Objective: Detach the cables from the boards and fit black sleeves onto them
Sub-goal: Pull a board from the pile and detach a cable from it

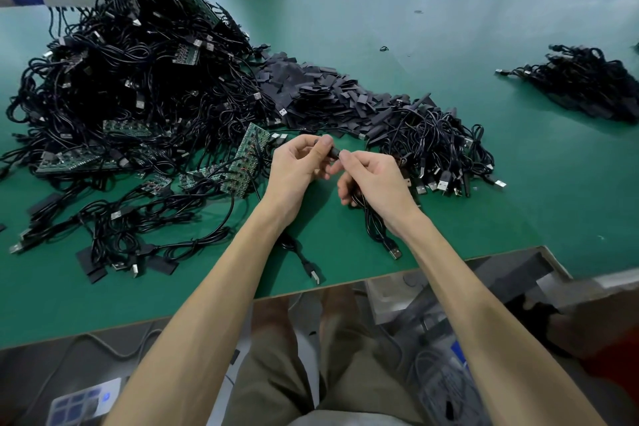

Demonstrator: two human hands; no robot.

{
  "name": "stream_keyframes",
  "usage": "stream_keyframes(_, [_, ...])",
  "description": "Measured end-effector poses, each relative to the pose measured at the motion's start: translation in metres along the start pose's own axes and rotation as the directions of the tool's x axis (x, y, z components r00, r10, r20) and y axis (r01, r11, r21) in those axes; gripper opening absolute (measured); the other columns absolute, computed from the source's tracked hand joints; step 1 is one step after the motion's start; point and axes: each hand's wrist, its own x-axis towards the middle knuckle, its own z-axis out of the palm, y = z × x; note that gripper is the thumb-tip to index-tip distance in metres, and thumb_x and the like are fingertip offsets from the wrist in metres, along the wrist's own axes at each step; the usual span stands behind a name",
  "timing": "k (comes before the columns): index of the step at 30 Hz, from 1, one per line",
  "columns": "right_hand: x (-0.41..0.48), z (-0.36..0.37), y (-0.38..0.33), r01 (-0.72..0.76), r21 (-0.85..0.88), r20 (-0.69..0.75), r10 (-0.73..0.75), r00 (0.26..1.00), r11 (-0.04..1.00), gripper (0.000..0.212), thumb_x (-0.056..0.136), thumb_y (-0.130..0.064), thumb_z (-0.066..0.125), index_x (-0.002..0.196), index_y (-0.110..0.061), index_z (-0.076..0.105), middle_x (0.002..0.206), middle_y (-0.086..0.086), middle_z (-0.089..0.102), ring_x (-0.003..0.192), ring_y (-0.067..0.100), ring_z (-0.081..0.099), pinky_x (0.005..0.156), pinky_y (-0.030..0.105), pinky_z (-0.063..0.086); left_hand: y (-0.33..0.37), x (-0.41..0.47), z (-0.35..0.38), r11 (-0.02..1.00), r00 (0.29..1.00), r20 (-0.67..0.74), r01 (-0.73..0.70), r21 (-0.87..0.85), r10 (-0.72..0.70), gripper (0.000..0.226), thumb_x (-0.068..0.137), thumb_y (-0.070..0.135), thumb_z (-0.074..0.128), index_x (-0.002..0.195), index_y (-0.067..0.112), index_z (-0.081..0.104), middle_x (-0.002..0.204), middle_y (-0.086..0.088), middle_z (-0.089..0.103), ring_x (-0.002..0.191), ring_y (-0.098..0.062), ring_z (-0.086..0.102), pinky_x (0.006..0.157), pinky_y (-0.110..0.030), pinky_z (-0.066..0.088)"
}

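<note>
Head view, down onto table [449, 45]

The left hand [297, 166] and the right hand [373, 180] are bare, with long, slender fingers [313, 149] and short, trimmed nails; one thumbnail shows plainly on the left. The forearms are bare as well. The left forearm [214, 287] is lean and smooth, and the right forearm [460, 287] is marked by faint tendon lines and a knob of bone at the wrist. Lower down, loose khaki-brown cloth shorts [276, 387] with soft creases cover the lap, and beyond their hems are two bare knees [273, 315] in shadow. At the bottom edge lies a narrow strip of light grey shirt fabric [345, 420].
</note>
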Motion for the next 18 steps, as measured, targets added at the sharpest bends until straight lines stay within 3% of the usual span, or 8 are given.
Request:
stream_keyframes(5, [-0.001, 0.001, -0.003, -0.002, -0.032, 0.034, 0.003, 0.999, 0.999, 0.033, 0.109, -0.02, 0.051, 0.086, -0.009, 0.071, 0.059, 0.007, 0.067, 0.049, 0.018, 0.059, 0.051, 0.02, 0.048, 0.003, -0.001, 0.001, 0.998, 0.999, -0.031, 0.024, -0.049, -0.026, 0.022, 0.098, 0.025, 0.068, 0.09, 0.005, 0.07, 0.077, -0.004, 0.068, 0.062, -0.016, 0.055, 0.067, -0.034, 0.044])
stream_keyframes(12, [-0.005, 0.0, -0.005, -0.022, 0.023, 0.085, 0.02, 0.996, 1.0, 0.035, 0.111, -0.016, 0.043, 0.083, -0.005, 0.061, 0.056, 0.01, 0.064, 0.047, 0.022, 0.054, 0.051, 0.027, 0.049, 0.006, -0.003, 0.0, 0.995, 0.992, 0.105, 0.073, -0.072, -0.066, 0.027, 0.101, 0.037, 0.062, 0.094, 0.015, 0.077, 0.068, 0.004, 0.057, 0.06, -0.013, 0.045, 0.069, -0.027, 0.04])
stream_keyframes(15, [-0.006, -0.001, -0.006, -0.02, 0.043, 0.093, 0.015, 0.996, 0.999, 0.035, 0.111, -0.017, 0.043, 0.083, -0.003, 0.059, 0.056, 0.014, 0.063, 0.047, 0.026, 0.054, 0.052, 0.031, 0.048, 0.009, -0.004, 0.001, 0.986, 0.987, 0.132, 0.104, -0.127, -0.087, 0.025, 0.099, 0.036, 0.063, 0.097, 0.014, 0.077, 0.066, -0.003, 0.048, 0.06, -0.013, 0.048, 0.072, -0.027, 0.046])
stream_keyframes(18, [-0.006, -0.003, -0.008, -0.021, 0.087, 0.108, 0.012, 0.994, 0.996, 0.035, 0.111, -0.017, 0.043, 0.082, -0.003, 0.057, 0.056, 0.017, 0.062, 0.047, 0.027, 0.055, 0.052, 0.03, 0.049, 0.011, -0.005, 0.001, 0.981, 0.982, 0.178, 0.088, -0.172, -0.057, 0.03, 0.096, 0.036, 0.063, 0.106, 0.011, 0.076, 0.07, -0.002, 0.054, 0.065, -0.015, 0.05, 0.073, -0.027, 0.047])
